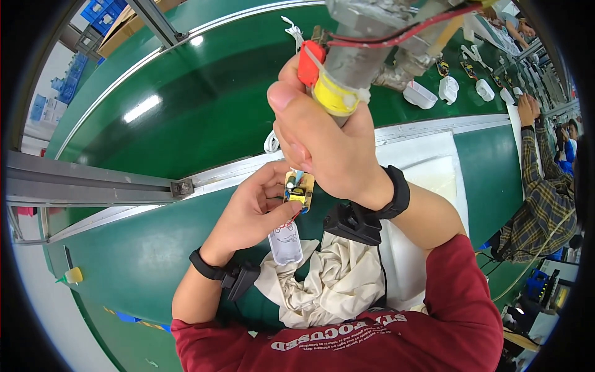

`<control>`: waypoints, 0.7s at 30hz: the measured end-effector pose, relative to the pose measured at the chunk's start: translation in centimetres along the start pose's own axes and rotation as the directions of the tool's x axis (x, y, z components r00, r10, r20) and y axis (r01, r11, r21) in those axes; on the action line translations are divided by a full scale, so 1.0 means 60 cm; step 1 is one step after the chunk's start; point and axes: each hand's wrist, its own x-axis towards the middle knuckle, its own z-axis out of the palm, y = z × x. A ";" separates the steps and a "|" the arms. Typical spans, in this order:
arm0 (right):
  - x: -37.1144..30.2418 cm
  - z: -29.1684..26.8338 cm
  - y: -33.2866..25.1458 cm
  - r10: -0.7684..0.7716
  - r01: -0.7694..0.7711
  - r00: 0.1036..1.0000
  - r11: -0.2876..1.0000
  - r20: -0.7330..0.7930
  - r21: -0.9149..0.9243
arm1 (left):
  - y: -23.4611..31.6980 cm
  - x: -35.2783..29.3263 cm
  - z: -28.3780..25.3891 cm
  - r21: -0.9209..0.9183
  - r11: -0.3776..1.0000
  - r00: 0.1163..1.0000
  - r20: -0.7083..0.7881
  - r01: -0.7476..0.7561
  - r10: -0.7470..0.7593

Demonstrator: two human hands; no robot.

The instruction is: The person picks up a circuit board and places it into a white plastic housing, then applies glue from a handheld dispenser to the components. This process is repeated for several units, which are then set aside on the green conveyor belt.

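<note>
Right arm: comes in from lower right of frame, red sleeve pushed to the elbow, forearm angled up toward upper centre, black wristband with a clipped-on black device.
Right hand (322,139): raised near the lens, fingers wrapped tight round the hanging power tool (353,59), thumb up beside its red switch (310,62).
Tool: grey barrel with a yellow band, red and black wires off to the upper right; its tip points down at the board, contact hidden by the hand.
Left arm: enters from lower left, bare forearm, black wristband with device at the wrist.
Left hand (254,211): centre of frame, palm turned right, thumb and fingers pinched closed on the edges of the small circuit board (299,191).
Board: yellow-brown, with yellow and blue parts on it, held just below the right hand, above the bench edge.
White shell (285,243): small plastic housing just under the board, lying on a crumpled cream cloth (331,279).
Surface: green bench (124,260) in front; metal rail; green conveyor belt (204,105) across the upper half; white mat at centre right.
Belt, upper right: several white plastic housings (447,88).
Room: another person in a plaid shirt (542,186) at the right edge; blue crates in the upper left corner.
</note>
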 end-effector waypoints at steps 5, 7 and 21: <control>0.001 0.002 0.004 0.005 -0.005 1.000 1.000 0.004 0.011 | -0.003 0.000 -0.007 0.013 1.000 1.000 0.003 -0.005 0.005; 0.002 0.003 0.005 -0.005 0.005 1.000 1.000 0.002 -0.007 | -0.004 0.000 -0.010 0.022 1.000 1.000 0.005 -0.006 0.006; 0.007 0.008 0.023 -0.016 0.016 1.000 1.000 -0.001 -0.006 | -0.012 -0.003 -0.027 0.070 0.998 1.000 0.001 0.001 -0.001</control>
